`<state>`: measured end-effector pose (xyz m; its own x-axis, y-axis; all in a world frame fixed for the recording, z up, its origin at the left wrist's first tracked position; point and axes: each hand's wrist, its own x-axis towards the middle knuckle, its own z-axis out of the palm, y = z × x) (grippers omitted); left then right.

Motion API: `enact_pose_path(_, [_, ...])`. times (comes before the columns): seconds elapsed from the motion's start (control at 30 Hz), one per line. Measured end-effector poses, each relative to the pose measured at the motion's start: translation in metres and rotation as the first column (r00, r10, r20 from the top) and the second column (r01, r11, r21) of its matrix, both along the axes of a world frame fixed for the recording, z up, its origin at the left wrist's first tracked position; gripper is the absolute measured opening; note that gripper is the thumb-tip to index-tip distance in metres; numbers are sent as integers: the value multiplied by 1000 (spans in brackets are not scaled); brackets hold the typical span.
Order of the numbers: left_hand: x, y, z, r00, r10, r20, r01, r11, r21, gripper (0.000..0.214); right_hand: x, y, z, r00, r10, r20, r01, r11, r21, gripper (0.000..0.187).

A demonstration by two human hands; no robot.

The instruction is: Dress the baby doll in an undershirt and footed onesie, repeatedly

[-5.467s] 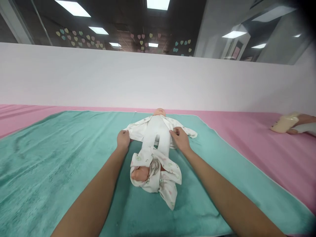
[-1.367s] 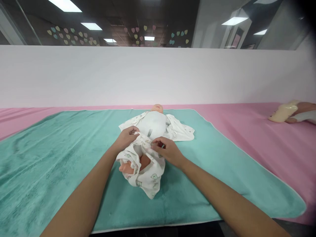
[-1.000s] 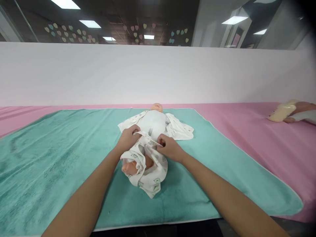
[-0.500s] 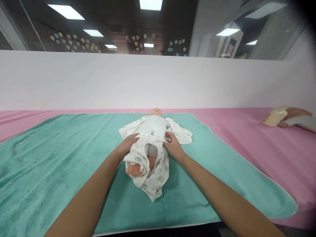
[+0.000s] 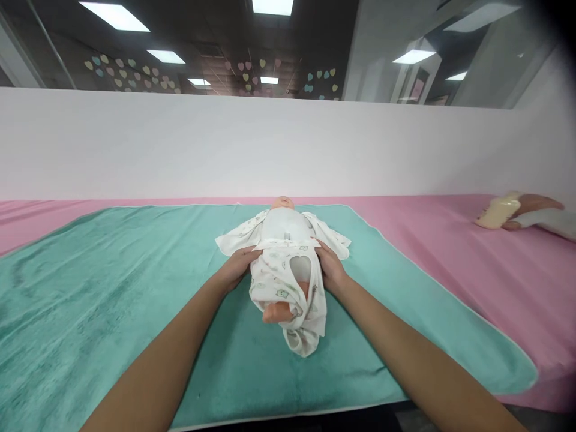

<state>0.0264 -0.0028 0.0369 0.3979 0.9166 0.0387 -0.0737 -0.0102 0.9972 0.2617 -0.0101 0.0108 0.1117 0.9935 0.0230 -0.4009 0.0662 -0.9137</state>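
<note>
A baby doll (image 5: 288, 224) lies on its back, head away from me, on a teal blanket (image 5: 135, 288). White baby trousers (image 5: 275, 271) with small green prints and an open crotch are around its hips and legs. One bare foot (image 5: 277, 312) sticks out, while the other is hidden in the cloth. My left hand (image 5: 239, 267) is closed on the waistband's left side. On the right side, my right hand (image 5: 332, 265) grips the waistband too. A white shirt (image 5: 330, 235) is spread open beneath the doll's upper body.
Pink cloth (image 5: 432, 240) covers the surface under the blanket. At the far right lie a cream-coloured bottle (image 5: 497, 211) and another doll-like figure (image 5: 537, 207), partly in view. A white wall (image 5: 225, 144) with windows above it stands behind.
Both hands have shifted right with the waistband, and the trousers and the doll's lower body have swung right. The bare foot has moved right too.
</note>
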Motion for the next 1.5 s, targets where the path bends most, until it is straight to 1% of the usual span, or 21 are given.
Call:
enact_pose_path(0.1, [0,5,-1,944,222,-245,-176,965,195,28,6,3,-2,996,-10,91,6,999,39,37])
enact_pose_path(0.13, [2,6,-2,915,287,-283,-217,943,254,27,8,4,-3,989,-23,147,16,998,53,34])
enact_pose_path(0.2, [6,6,-4,891,347,-292,-257,917,305,24,10,6,-3,951,-75,300,47,994,99,29])
enact_pose_path(0.3, [15,2,-6,884,370,-287,-271,904,331,25,9,7,0,808,-229,543,128,968,218,22])
enact_pose_path(0.37, [21,-1,-6,845,424,-324,-289,874,391,24,8,7,3,689,-363,627,169,922,348,19])
enact_pose_path(0.43, [25,-2,-5,802,493,-339,-330,837,437,22,6,6,7,598,-469,650,121,855,505,21])
enact_pose_path(0.5, [28,1,-4,791,525,-314,-373,821,432,24,6,5,10,537,-502,677,-19,796,605,26])
enact_pose_path(0.53, [29,3,-4,797,524,-301,-384,824,416,29,6,5,12,509,-497,702,-93,780,619,29])
enact_pose_path(0.6, [29,10,-3,814,495,-303,-371,845,384,38,8,8,15,437,-477,763,-195,778,598,32])
enact_pose_path(0.63, [29,14,-3,817,479,-320,-353,855,380,37,8,10,17,393,-470,791,-213,790,575,31])
enact_pose_path(0.73, [26,29,0,788,481,-384,-312,850,425,22,7,25,25,277,-451,849,-151,852,502,27])
enact_pose_path(0.8, [23,41,4,751,529,-395,-320,815,483,18,4,41,30,279,-434,856,-78,879,471,26])
enact_pose_path(0.87, [21,52,8,742,563,-364,-347,787,510,17,-1,60,33,369,-401,838,-15,900,437,25])
enact_pose_path(0.97, [22,66,8,784,543,-301,-373,800,471,21,-2,85,30,508,-331,795,54,934,354,23])
enact_pose_path(1.03, [24,73,3,802,524,-285,-377,816,438,23,3,94,20,538,-306,785,86,947,310,25])
enact_pose_path(1.13, [27,78,-7,803,521,-290,-386,825,413,28,15,96,2,538,-315,782,150,949,278,28])
enact_pose_path(1.23, [29,77,-9,815,501,-292,-389,846,365,36,22,94,-7,519,-384,764,167,922,350,31])
enact_pose_path(1.33, [31,74,-2,903,363,-230,-292,910,294,40,22,95,-5,491,-410,769,7,884,467,35])
enact_pose_path(1.4, [33,72,4,946,271,-178,-216,936,277,41,22,97,1,450,-383,807,-103,875,473,34])
enact_pose_path(1.43, [34,72,6,954,253,-163,-202,940,274,41,23,99,5,420,-372,828,-137,876,463,33])
enact_pose_path(1.5, [35,75,10,943,286,-172,-233,933,274,37,23,103,11,364,-368,855,-149,883,444,30])
